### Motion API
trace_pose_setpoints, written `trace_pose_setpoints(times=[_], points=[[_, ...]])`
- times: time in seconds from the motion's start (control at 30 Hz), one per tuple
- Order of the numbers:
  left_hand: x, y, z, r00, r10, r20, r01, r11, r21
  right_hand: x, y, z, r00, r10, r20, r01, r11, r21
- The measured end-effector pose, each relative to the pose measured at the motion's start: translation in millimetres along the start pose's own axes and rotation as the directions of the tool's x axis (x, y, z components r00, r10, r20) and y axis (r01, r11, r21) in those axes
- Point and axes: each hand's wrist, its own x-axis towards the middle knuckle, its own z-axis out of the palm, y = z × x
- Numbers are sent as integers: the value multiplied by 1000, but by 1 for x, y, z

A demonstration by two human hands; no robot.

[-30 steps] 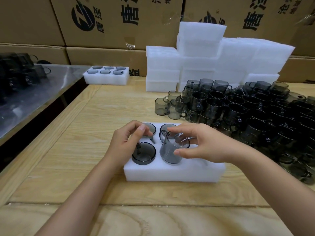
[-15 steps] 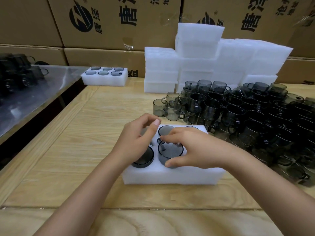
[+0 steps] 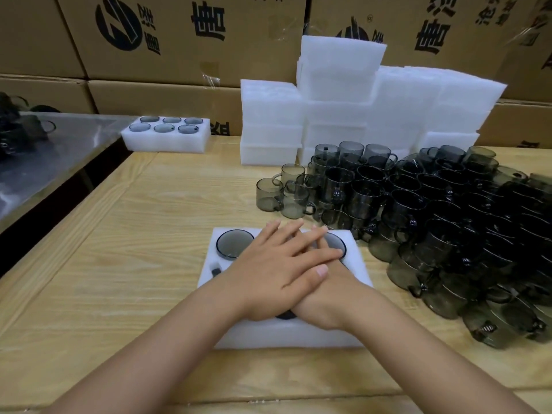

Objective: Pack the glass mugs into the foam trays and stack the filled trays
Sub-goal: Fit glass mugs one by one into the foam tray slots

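Observation:
A white foam tray (image 3: 286, 336) lies on the wooden table in front of me with dark glass mugs sunk into its holes. One mug rim (image 3: 234, 244) shows at the tray's back left and another (image 3: 336, 245) at the back right. My left hand (image 3: 277, 270) lies flat, fingers straight, across my right hand (image 3: 334, 297). Both press down on the middle of the tray and hide the mugs beneath them. A large pile of loose smoky glass mugs (image 3: 433, 222) fills the table to the right.
A filled foam tray (image 3: 164, 134) sits at the far left of the table. Empty foam trays (image 3: 343, 109) are stacked at the back in front of cardboard boxes (image 3: 185, 40). A metal table (image 3: 44, 162) holding more mugs stands beyond a gap on the left.
My right hand has let go of the mug, which now sits in its hole. Both hands have flattened, left over right, and lie on top of the tray.

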Motion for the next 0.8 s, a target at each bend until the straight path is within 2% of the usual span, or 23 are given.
trace_pose_setpoints(times=[0.13,0.33,0.47,0.57,0.63,0.67,0.73,0.8], points=[[-3,4,0,999,-32,-5,32,999,-16,1,-2,2,999,48,20,-47,998,-52],[-1,3,4,996,-58,-63,55,997,-47,-2,-1,-2,1000,11,-9,-11,999,42],[0,-2,4,980,-78,-182,27,963,-267,-2,-2,2,992,56,-111,-44,993,111],[1,-7,2,928,-249,-276,67,843,-533,1,-3,0,972,106,-212,-30,943,332],[1,-11,1,896,-346,-278,91,757,-647,4,2,-6,928,168,-332,-10,903,429],[1,-12,0,890,-368,-269,102,736,-669,7,10,-12,889,213,-405,-28,909,417],[1,-13,0,891,-383,-245,140,743,-654,17,35,-29,794,320,-517,-189,938,291],[2,-16,2,906,-368,-211,189,796,-576,28,66,-49,730,429,-531,-422,895,143]])
